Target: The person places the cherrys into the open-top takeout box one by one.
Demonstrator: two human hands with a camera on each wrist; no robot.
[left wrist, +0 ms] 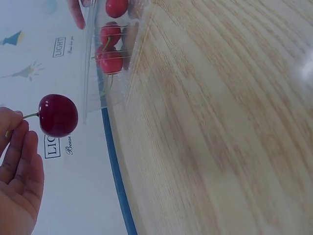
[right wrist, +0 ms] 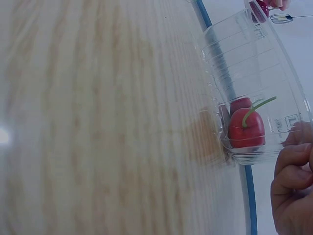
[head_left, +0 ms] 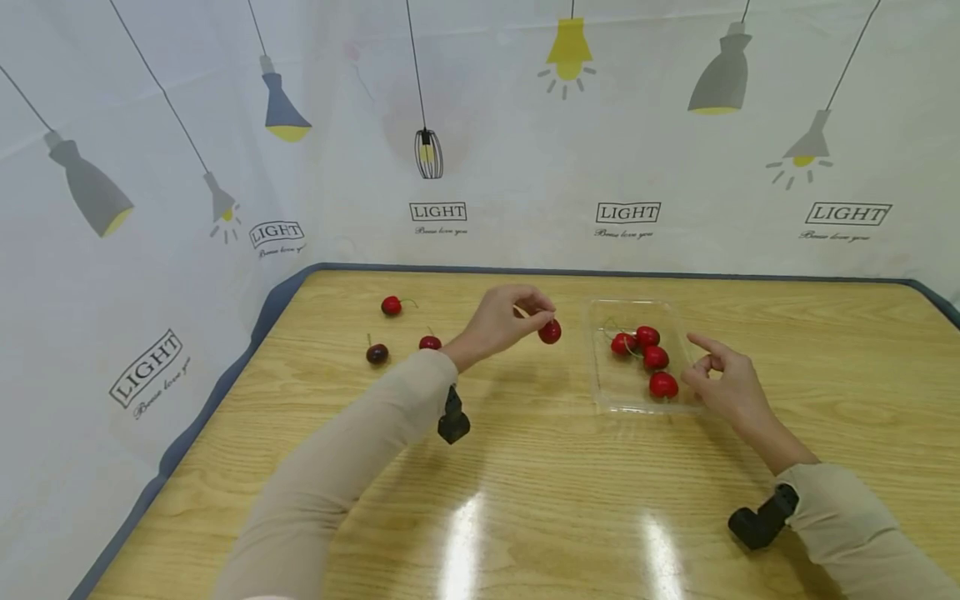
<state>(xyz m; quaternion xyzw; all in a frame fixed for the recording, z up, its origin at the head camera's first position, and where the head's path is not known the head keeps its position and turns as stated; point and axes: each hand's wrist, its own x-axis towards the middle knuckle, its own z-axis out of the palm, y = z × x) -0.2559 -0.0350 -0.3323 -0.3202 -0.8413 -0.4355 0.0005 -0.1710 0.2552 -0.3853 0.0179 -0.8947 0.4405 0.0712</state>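
My left hand pinches a dark red cherry by its thin green stem, and the fruit hangs in the air left of a clear plastic box. The left wrist view shows this cherry close up, its stem between thumb and fingertip. Several bright red cherries lie inside the box, mostly toward its right side, some with stems. At the box's right rim, my right hand holds the edge with curled fingers, the index finger stretched out above. In the right wrist view those fingers sit against the plastic wall.
Left of the box, three loose cherries lie on the wooden table: a red one at the back, a darker one, and another partly behind the left wrist. A white backdrop printed with lamps stands behind and at left.
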